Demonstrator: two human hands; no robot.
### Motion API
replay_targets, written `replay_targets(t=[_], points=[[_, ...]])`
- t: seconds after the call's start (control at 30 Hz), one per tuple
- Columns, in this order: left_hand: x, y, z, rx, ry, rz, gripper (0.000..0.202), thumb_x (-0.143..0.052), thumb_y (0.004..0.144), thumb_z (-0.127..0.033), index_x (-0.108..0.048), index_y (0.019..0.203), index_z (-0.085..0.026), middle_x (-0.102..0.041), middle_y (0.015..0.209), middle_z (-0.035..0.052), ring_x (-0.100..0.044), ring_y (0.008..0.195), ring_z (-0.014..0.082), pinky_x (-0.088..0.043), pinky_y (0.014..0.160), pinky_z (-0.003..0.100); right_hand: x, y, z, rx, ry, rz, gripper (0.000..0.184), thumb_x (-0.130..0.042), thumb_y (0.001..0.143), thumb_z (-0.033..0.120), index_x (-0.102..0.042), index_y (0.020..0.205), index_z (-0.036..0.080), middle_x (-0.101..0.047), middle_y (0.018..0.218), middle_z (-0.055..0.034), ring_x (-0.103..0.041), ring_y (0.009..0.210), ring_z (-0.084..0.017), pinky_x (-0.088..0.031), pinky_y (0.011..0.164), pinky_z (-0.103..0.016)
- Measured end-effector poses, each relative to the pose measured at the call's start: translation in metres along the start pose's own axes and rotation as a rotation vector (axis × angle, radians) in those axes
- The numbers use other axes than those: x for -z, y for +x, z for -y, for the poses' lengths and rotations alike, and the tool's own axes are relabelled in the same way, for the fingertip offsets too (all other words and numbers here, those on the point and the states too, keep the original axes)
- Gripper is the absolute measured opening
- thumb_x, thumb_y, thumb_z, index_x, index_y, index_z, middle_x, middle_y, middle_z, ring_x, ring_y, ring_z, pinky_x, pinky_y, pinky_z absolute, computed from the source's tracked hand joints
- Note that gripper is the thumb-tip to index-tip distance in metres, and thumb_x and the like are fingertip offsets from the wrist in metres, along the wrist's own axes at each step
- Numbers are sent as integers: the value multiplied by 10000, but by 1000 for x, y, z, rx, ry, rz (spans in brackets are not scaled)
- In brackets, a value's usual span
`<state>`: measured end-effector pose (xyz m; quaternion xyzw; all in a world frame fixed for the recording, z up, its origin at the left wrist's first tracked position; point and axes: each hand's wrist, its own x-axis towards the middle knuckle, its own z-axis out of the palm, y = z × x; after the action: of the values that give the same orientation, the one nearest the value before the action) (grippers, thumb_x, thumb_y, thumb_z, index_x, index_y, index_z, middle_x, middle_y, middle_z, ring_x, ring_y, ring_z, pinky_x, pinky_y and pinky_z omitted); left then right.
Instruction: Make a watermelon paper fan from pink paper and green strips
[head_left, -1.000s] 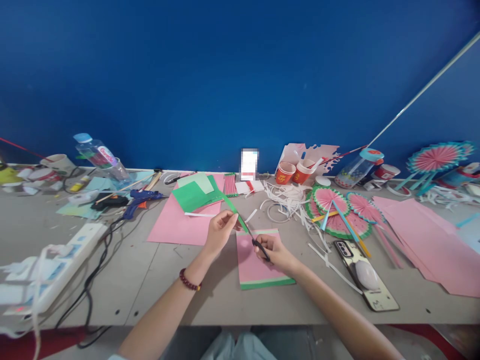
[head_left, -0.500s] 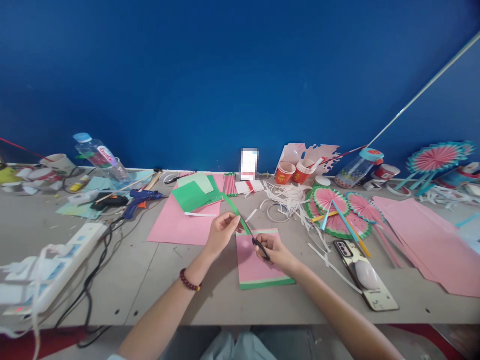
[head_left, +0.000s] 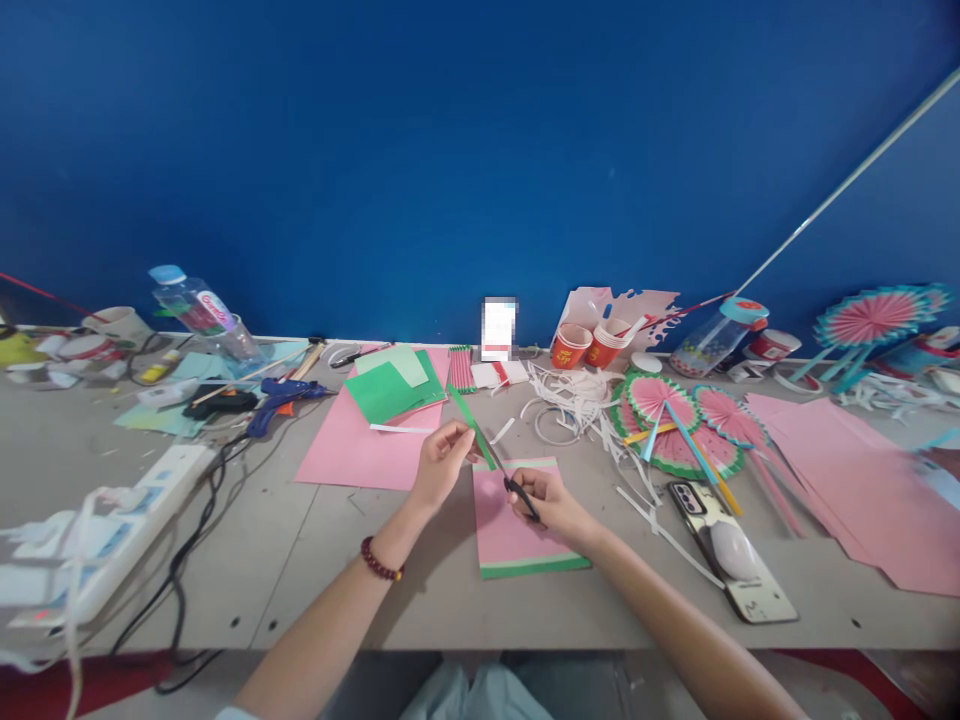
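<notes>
My left hand (head_left: 448, 455) is closed on a narrow green paper strip (head_left: 464, 405), which slants up and away past its fingers. In my right hand (head_left: 551, 505) is a pair of black-handled scissors (head_left: 519, 497), the fingers wrapped round the handles. The blades point up and left, beside the strip's lower end; whether they touch it I cannot tell. Below both hands lies a pink sheet (head_left: 517, 540) with green bands along its near and far edges. Beyond my left hand a larger pink sheet (head_left: 345, 445) carries green paper pieces (head_left: 382, 390).
Right of my hands are white paper scraps (head_left: 577, 395), paper fans (head_left: 667, 420) and a phone (head_left: 761, 600) with a mouse (head_left: 733, 550) on it. Red paper cups (head_left: 571, 346) stand at the back. A glue gun (head_left: 281, 400) and a power strip (head_left: 142, 520) lie left.
The green strip has shifted slightly and tilts more steeply, its lower end a little apart from the scissors' pivot. My left hand has moved slightly left. A blurred hand appears at the far right edge.
</notes>
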<state>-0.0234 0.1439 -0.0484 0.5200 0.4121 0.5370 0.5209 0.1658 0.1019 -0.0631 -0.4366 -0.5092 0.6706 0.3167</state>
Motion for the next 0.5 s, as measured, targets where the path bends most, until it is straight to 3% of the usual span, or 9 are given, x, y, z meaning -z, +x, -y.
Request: replay_targets(t=[0.5], points=[[-2, -3, 0, -38, 38, -36, 293, -600, 828, -435, -565, 695, -177, -570, 615, -19, -582, 588, 119, -500, 596, 233, -2, 0, 0, 10, 52, 66, 430, -664, 713, 561, -439, 729, 195, -445, 479, 96, -299, 352, -29, -202, 331, -162]])
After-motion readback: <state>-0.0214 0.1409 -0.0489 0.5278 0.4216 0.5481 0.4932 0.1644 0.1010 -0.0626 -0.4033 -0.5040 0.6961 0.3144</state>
